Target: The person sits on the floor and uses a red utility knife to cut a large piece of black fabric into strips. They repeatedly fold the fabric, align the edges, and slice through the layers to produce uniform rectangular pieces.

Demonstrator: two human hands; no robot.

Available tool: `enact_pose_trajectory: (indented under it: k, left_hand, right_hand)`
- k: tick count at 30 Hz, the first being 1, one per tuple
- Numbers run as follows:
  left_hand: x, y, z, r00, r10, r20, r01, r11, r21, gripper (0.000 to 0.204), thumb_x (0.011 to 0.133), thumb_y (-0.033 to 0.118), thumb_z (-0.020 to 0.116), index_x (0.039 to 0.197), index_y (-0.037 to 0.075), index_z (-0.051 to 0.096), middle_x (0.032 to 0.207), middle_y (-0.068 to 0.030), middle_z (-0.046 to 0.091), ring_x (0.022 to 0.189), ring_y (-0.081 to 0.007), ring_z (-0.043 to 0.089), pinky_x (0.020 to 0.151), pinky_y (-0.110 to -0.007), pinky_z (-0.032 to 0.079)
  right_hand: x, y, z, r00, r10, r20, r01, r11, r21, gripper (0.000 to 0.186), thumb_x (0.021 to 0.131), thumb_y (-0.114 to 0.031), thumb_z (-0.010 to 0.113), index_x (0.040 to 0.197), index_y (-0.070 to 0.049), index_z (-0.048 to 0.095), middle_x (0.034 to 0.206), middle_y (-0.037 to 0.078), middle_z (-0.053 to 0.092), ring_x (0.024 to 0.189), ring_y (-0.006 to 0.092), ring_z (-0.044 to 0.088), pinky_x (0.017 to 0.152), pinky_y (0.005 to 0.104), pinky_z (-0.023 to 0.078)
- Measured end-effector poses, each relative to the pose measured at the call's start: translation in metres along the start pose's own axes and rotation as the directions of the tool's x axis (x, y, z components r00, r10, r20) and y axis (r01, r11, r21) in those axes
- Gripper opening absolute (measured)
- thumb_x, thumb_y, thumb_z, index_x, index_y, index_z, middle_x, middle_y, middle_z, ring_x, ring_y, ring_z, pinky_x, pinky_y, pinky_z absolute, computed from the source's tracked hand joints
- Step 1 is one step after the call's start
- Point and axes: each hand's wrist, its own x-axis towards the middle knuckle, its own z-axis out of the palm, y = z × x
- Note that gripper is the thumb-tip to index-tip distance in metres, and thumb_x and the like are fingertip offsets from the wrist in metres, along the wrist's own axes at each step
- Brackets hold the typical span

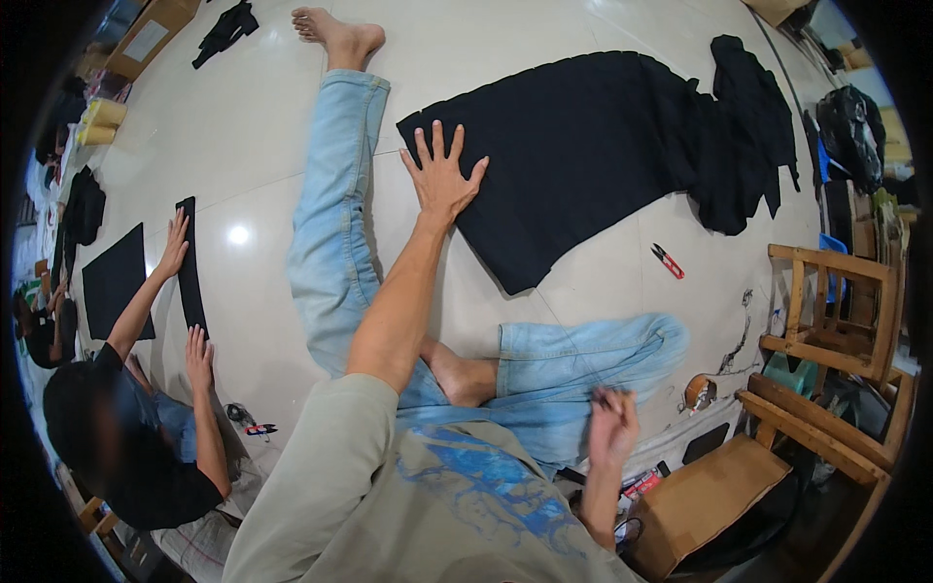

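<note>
My left hand (443, 183) lies flat with its fingers spread on the left edge of a large black cloth piece (573, 146). The cloth is smooth on the left and bunched into folds at its far right end. My right hand (612, 428) is raised over my bent right leg, apart from the cloth. Its fingers are curled together and slightly blurred; a small dark spot shows at their tips, too unclear to name. Red-handled thread snips (668, 260) lie on the floor between the cloth and my right knee.
At the left, another person presses both hands along a narrow black strip (192, 277), beside a black cloth panel (119, 284) and more snips (260, 429). Wooden stools (826, 311), a brown cardboard box (714, 500) and a black plastic bag (850, 136) line the right side. Black scraps (226, 33) lie far left.
</note>
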Motion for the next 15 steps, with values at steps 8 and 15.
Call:
enact_pose_trajectory:
  k: [8, 15]
  left_hand:
    - [0.000, 0.000, -0.001, 0.999, 0.029, -0.043, -0.030, 0.999, -0.026, 0.075, 0.093, 0.064, 0.053, 0.155, 0.024, 0.041, 0.165, -0.0156, 0.026, 0.153, -0.0440, 0.014, 0.115, -0.074, 0.008]
    - [-0.004, -0.005, 0.003, 0.992, -0.048, -0.119, 0.043, 0.998, -0.043, 0.075, 0.094, 0.062, 0.052, 0.154, 0.017, 0.044, 0.165, -0.0162, 0.025, 0.154, -0.0406, 0.013, 0.118, -0.071, 0.005]
  right_hand:
    - [-0.003, -0.026, -0.022, 0.958, -0.286, -0.007, 0.263, 0.889, -0.374, 0.022, 0.104, -0.026, 0.056, 0.086, -0.015, 0.046, 0.072, -0.006, 0.037, 0.065, 0.0072, 0.040, 0.075, 0.0305, 0.047]
    - [0.106, 0.087, 0.089, 0.886, 0.077, 0.456, 0.446, -0.406, -0.798, 0.044, 0.095, -0.037, 0.067, 0.112, 0.003, 0.066, 0.112, 0.028, 0.067, 0.086, 0.0388, 0.067, 0.079, 0.0395, 0.053]
